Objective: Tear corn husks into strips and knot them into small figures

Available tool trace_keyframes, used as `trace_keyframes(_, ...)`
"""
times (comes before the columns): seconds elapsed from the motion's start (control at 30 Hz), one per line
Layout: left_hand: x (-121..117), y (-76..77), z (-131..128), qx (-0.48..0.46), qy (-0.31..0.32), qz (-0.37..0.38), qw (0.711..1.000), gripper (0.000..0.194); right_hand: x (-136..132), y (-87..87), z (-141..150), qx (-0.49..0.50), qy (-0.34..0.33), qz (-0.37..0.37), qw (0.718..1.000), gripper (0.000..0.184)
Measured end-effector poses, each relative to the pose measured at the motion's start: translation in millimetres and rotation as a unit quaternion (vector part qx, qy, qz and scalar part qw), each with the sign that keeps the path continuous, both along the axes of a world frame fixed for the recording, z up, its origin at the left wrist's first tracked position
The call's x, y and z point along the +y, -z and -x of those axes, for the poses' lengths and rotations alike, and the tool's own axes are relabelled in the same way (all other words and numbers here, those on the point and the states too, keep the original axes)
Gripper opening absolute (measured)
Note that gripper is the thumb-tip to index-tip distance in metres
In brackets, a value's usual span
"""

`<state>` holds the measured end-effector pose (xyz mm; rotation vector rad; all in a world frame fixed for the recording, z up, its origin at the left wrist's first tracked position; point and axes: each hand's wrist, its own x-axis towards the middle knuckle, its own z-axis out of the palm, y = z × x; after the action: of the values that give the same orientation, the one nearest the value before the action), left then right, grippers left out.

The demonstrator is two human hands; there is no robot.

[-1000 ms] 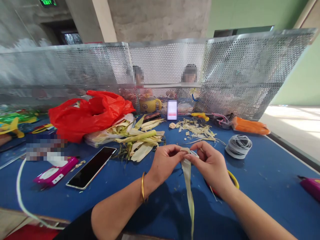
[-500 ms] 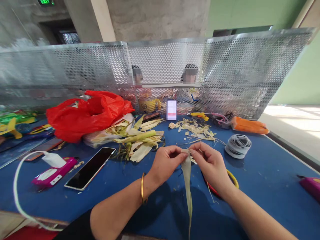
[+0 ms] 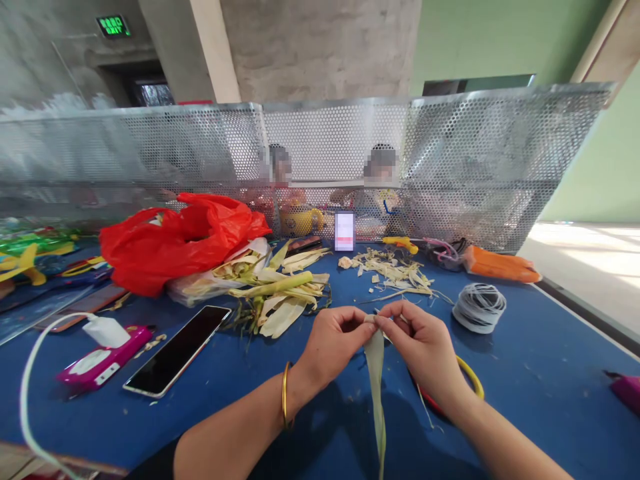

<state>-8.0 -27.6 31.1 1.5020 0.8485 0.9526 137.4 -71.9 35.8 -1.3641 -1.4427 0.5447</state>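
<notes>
My left hand pinches the top end of a pale green corn husk strip between thumb and forefinger. The strip hangs down over the blue table, narrowing and twisting toward its lower end. My right hand meets the left at that same end, its thumb and fingers closed on the husk; its fingertips hide the exact hold. Partly covered by my right forearm lies a tool with a yellow and red loop handle. Beyond my hands is a pile of corn husks, with husk scraps to its right.
A red plastic bag lies behind a phone and a magenta power strip with a white plug. To the right sit a grey cord roll and an orange packet. A perforated metal screen backs the table; two people sit beyond it.
My fingertips shift slightly at the husk's top end while both hands keep hold. The whole view tips upward a little. Another person's blurred hand at the left power strip is gone.
</notes>
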Motion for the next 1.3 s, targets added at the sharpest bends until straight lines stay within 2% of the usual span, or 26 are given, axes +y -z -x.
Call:
trace_keyframes(0.17,0,0.2,0,-0.025,0.018,0.022,0.999,0.02,0,-2.4,0,0.016,0.005,0.004,1.0,0.022)
trace_keyframes(0.33,-1,-2.9,1,-0.051,0.042,0.035,0.997,0.024,1,-4.2,-1,0.063,-0.011,0.037,0.997,0.027)
trace_keyframes(0.5,-3,-5.1,0,-0.051,0.034,0.054,0.997,0.027,3,0.0,-1,0.079,-0.037,0.045,0.995,0.028)
trace_keyframes(0.8,-4,-6.9,-2,-0.06,0.013,0.072,0.996,0.028,-1,8.7,-3,-0.065,-0.019,-0.04,0.997,0.022)
trace_keyframes(0.97,-6,-7.7,-3,-0.067,0.008,0.097,0.993,0.03,0,9.0,-6,-0.19,-0.006,-0.115,0.975,0.015)
trace_keyframes(1.07,-6,-6.3,-4,-0.078,0.01,0.112,0.991,0.031,1,8.0,-7,-0.24,-0.032,-0.142,0.96,0.015)
trace_keyframes(1.17,-5,-4.1,-4,-0.087,0.013,0.119,0.989,0.032,-1,6.9,-7,-0.254,-0.053,-0.154,0.953,0.014)
trace_keyframes(1.3,0,-3.0,0,-0.106,-0.004,0.098,0.989,0.031,-7,-0.7,-5,-0.178,-0.094,-0.11,0.973,0.015)
